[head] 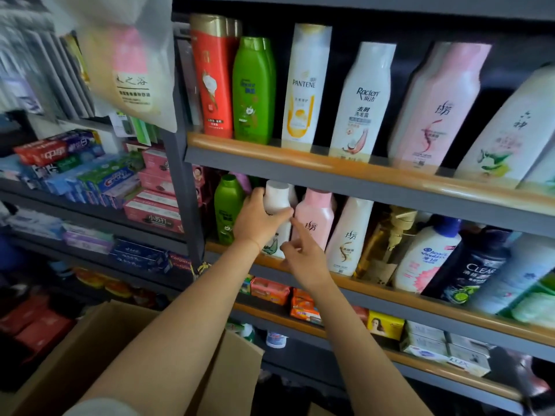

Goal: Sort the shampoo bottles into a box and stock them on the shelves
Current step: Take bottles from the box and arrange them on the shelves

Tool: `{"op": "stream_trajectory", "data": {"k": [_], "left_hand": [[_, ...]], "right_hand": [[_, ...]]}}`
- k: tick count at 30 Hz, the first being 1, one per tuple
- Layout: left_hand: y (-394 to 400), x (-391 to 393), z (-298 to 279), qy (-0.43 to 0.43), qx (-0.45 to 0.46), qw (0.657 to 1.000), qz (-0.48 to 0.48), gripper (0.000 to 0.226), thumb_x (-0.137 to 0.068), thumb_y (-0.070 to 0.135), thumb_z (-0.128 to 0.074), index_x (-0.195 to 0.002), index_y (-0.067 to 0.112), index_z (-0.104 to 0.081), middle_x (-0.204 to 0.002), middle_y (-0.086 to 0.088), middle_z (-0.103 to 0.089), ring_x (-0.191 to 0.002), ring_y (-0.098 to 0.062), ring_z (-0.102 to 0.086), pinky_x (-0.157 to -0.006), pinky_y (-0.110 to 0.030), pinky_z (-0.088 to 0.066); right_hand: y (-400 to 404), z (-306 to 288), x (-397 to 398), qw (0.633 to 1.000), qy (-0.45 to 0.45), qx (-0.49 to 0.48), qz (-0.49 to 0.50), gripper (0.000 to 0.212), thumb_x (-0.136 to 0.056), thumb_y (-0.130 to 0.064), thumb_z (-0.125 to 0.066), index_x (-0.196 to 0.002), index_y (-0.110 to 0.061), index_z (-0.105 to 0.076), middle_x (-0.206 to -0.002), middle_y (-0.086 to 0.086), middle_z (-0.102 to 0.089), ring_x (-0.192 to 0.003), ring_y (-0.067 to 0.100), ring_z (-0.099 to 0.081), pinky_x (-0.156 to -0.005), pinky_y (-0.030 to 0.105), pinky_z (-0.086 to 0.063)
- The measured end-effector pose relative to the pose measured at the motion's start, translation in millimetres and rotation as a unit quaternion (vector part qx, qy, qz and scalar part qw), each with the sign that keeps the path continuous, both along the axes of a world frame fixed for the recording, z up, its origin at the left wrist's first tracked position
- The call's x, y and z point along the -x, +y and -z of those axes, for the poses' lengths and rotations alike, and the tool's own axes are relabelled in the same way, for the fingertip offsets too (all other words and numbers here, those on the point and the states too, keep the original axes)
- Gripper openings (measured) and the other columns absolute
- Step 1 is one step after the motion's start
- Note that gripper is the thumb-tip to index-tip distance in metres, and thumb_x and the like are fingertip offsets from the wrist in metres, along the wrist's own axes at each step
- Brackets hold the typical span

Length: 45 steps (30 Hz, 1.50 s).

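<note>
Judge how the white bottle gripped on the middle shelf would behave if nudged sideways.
The white bottle is tall and narrow, so probably tips rather than slides. The pink bottle and green bottle flank it closely and would likely catch it. Its smooth plastic may be slippery.

Glossy plastic shampoo bottles (306, 85) line grey, seemingly metal shelves (300, 169) (amber-edged); matt cardboard box (90, 349).

Left-hand shelving: stacked toothpaste boxes (72, 172), with pink cartons (156, 202) just beside them. A white plastic bag (126, 64) hangs above. Bottom tier of right unit: orange soap packs (271, 291), yellow soap box (385, 324).
</note>
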<state>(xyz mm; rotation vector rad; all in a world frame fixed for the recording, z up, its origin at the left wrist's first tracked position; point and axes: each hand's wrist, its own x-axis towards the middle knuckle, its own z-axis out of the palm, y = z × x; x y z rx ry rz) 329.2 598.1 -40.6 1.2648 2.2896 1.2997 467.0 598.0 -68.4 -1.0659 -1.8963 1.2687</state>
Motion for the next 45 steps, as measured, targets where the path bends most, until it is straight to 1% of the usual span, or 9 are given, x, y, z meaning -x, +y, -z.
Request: {"op": "stream_trajectory", "data": {"k": [10, 19, 23, 31, 34, 37, 39, 42, 45], "left_hand": [[2.7, -4.1, 3.1, 0.082, 0.017, 0.996, -0.042, 0.051, -0.080, 0.061, -0.064, -0.110, 0.023, -0.046, -0.110, -0.001, -0.059, -0.091, -0.029, -0.063, -0.068, -0.036, -0.049], [3.8, -8.8, 7.2, 0.107, 0.003, 0.993, -0.055, 0.061, -0.085, 0.061, -0.063, -0.122, 0.016, -0.046, -0.120, -0.011, -0.056, -0.098, -0.040, -0.063, -0.068, -0.036, -0.044], [2.8, -6.9, 5.6, 0.103, 0.000, 0.993, -0.048, 0.061, -0.085, 0.061, -0.063, -0.123, 0.016, -0.046, -0.121, -0.011, -0.055, -0.099, -0.039, -0.063, -0.067, -0.034, -0.042], [-6.9, -12.9, 1.9, 0.084, -0.025, 0.994, -0.059, 0.057, -0.087, 0.046, -0.068, -0.127, 0.012, -0.046, -0.127, -0.012, -0.049, -0.091, -0.037, -0.063, -0.060, -0.034, -0.044], [-17.4, -31.1, 3.5, 0.150, -0.126, 0.979, -0.050, 0.037, -0.088, 0.030, -0.067, -0.117, 0.012, -0.054, -0.110, -0.008, -0.053, -0.072, -0.032, -0.062, -0.050, -0.031, -0.041], [-12.2, -47.0, -0.8, 0.140, -0.071, 0.986, 0.049, 0.047, -0.096, 0.037, -0.055, -0.140, 0.023, -0.045, -0.087, 0.002, -0.060, -0.074, -0.023, -0.063, -0.054, -0.031, -0.042], [-1.6, -48.8, -2.7, 0.108, -0.003, 0.990, 0.087, 0.055, -0.100, 0.044, -0.046, -0.151, 0.030, -0.033, -0.095, -0.003, -0.067, -0.083, -0.025, -0.066, -0.062, -0.036, -0.051], [6.7, -47.5, 0.7, 0.086, 0.019, 0.992, 0.087, 0.053, -0.100, 0.050, -0.043, -0.147, 0.027, -0.043, -0.123, -0.006, -0.067, -0.105, -0.027, -0.064, -0.077, -0.039, -0.054], [11.7, -50.7, 4.5, 0.075, -0.015, 0.996, 0.056, 0.048, -0.098, 0.048, -0.049, -0.138, 0.022, -0.053, -0.116, -0.006, -0.069, -0.102, -0.027, -0.064, -0.075, -0.036, -0.052]], "right_hand": [[-0.1, 3.8, 6.1, 0.999, 0.003, -0.035, 0.022, 0.059, -0.098, -0.012, -0.047, -0.151, -0.032, -0.034, -0.089, 0.017, -0.066, -0.077, 0.037, -0.066, -0.076, 0.048, -0.055], [7.5, -5.1, -20.4, 0.987, 0.005, -0.104, 0.121, 0.031, -0.099, -0.013, -0.050, -0.126, -0.026, -0.056, -0.086, -0.003, -0.068, -0.064, 0.016, -0.062, -0.050, 0.024, -0.048], [7.8, -3.9, -21.7, 0.986, -0.007, -0.095, 0.135, 0.029, -0.100, -0.015, -0.050, -0.126, -0.022, -0.058, -0.090, -0.005, -0.070, -0.067, 0.019, -0.066, -0.056, 0.033, -0.053], [-0.3, -7.3, -20.3, 0.978, 0.046, -0.135, 0.154, 0.050, -0.096, -0.007, -0.051, -0.139, -0.028, -0.036, -0.086, -0.003, -0.063, -0.059, 0.015, -0.058, -0.049, 0.031, -0.048], [3.3, -6.6, -25.9, 0.978, 0.035, -0.141, 0.152, 0.058, -0.097, -0.011, -0.051, -0.146, -0.031, -0.030, -0.089, -0.002, -0.063, -0.061, 0.012, -0.060, -0.049, 0.021, -0.043], [8.1, -6.5, -33.1, 0.982, 0.024, -0.137, 0.131, 0.058, -0.098, -0.012, -0.049, -0.150, -0.030, -0.029, -0.083, 0.001, -0.066, -0.059, 0.012, -0.059, -0.049, 0.018, -0.039], [10.8, -6.9, -38.0, 0.983, 0.013, -0.139, 0.116, 0.059, -0.098, -0.013, -0.049, -0.151, -0.029, -0.028, -0.079, -0.003, -0.065, -0.058, 0.007, -0.057, -0.048, 0.017, -0.039], [13.5, -8.3, -44.7, 0.987, -0.007, -0.130, 0.091, 0.065, -0.098, -0.013, -0.049, -0.154, -0.032, -0.023, -0.071, -0.007, -0.061, -0.058, 0.006, -0.056, -0.051, 0.022, -0.042], [16.3, -8.2, -49.5, 0.991, -0.022, -0.115, 0.064, 0.072, -0.096, -0.011, -0.049, -0.156, -0.034, -0.017, -0.067, 0.005, -0.063, -0.057, 0.016, -0.058, -0.053, 0.028, -0.045]]}}
